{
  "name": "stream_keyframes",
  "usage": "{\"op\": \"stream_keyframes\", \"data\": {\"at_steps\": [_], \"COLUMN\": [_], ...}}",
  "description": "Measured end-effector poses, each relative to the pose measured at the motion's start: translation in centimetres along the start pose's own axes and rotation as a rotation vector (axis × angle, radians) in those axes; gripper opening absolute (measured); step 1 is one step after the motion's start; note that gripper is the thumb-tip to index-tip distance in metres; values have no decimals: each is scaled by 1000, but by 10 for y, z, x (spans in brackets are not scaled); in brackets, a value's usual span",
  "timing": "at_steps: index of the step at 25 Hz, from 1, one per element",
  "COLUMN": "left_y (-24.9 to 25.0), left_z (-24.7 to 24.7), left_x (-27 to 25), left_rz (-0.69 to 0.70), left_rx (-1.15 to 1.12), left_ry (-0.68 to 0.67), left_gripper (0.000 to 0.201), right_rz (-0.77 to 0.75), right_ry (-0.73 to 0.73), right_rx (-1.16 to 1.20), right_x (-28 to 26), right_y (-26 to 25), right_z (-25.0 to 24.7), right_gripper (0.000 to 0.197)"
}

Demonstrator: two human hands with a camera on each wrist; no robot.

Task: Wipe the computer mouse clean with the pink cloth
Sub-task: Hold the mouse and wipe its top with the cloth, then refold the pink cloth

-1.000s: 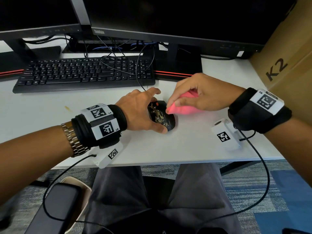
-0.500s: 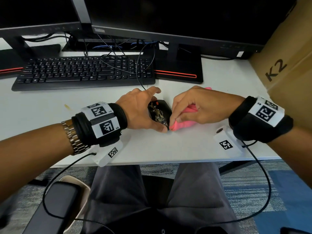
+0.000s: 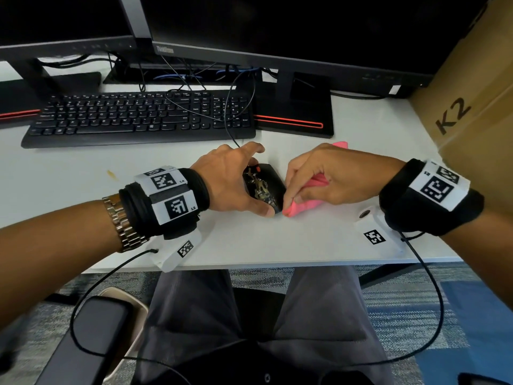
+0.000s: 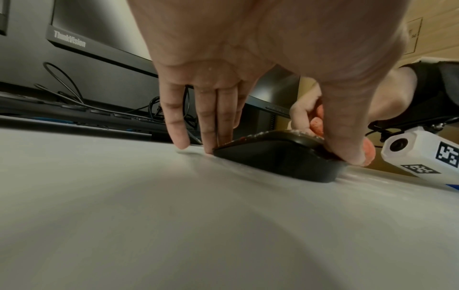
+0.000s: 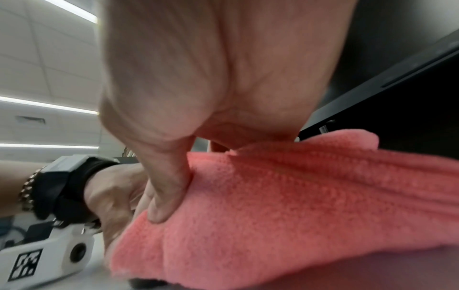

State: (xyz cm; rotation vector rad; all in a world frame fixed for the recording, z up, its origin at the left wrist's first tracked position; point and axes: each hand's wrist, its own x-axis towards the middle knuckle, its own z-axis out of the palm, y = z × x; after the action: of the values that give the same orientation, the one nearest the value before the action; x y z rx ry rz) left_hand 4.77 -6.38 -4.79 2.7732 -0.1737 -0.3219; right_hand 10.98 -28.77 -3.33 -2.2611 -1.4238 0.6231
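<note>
A black computer mouse [image 3: 263, 186] [image 4: 275, 155], smeared with brownish grime on top, lies on the white desk [image 3: 249, 240]. My left hand [image 3: 236, 182] grips it from the left, thumb at the near end and fingers [image 4: 211, 125] at the far end. My right hand [image 3: 319, 179] holds the bunched pink cloth [image 3: 305, 204] [image 5: 285, 206], thumb [image 5: 164, 192] pressed into it. The cloth touches the mouse's near right edge. Most of the cloth is hidden under the right hand in the head view.
A black keyboard [image 3: 138, 118] lies behind the hands, with the mouse cable [image 3: 230, 118] running over it. Two monitors [image 3: 277, 29] stand at the back on stands [image 3: 294, 112]. A cardboard box [image 3: 472, 93] marked K2 closes off the right side. The desk edge [image 3: 249, 266] is near my lap.
My right hand has drawn the pink cloth toward me along the mouse's right side, from its top to its near edge. My left hand has kept its hold on the mouse.
</note>
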Motion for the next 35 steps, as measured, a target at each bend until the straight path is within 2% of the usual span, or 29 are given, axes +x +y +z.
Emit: {"op": "stream_keyframes", "data": {"at_steps": [2, 6, 9, 12, 14, 16, 20, 25, 28, 31, 35], "left_y": [1, 0, -3, -5, -5, -3, 0, -17, -24, -29, -32], "left_z": [-1, -3, -8, -27, -45, -62, -76, -76, -77, -77, -73], "left_x": [0, 1, 4, 2, 0, -3, -7, -13, -15, -19, -23], "left_rz": [5, 37, 59, 135, 219, 311, 418, 396, 373, 342, 359], "left_rx": [6, 43, 54, -114, -343, -565, -866, -957, -969, -1010, -1075], "left_ry": [-4, -30, -59, 43, 173, 269, 316, 480, 540, 492, 324], "left_gripper": [116, 120, 131, 134, 120, 97, 60, 44, 36, 39, 45], "right_rz": [15, -20, -76, -131, -168, -225, -310, -297, -227, -175, -178], "right_ry": [56, 346, 518, 592, 611, 605, 596, 679, 626, 583, 656], "right_rx": [50, 125, 256, 361, 415, 465, 477, 458, 423, 364, 324], "right_x": [-5, -11, -12, -7, -1, 8, 33, 51, 55, 59, 72], "right_y": [-3, -8, -8, -13, -19, -30, -50, -60, -56, -54, -57], "right_z": [-9, -39, -56, -70, -75, -78, -81, -81, -80, -77, -70], "right_gripper": [19, 18, 19, 15, 12, 11, 15, 14, 25, 31, 20]}}
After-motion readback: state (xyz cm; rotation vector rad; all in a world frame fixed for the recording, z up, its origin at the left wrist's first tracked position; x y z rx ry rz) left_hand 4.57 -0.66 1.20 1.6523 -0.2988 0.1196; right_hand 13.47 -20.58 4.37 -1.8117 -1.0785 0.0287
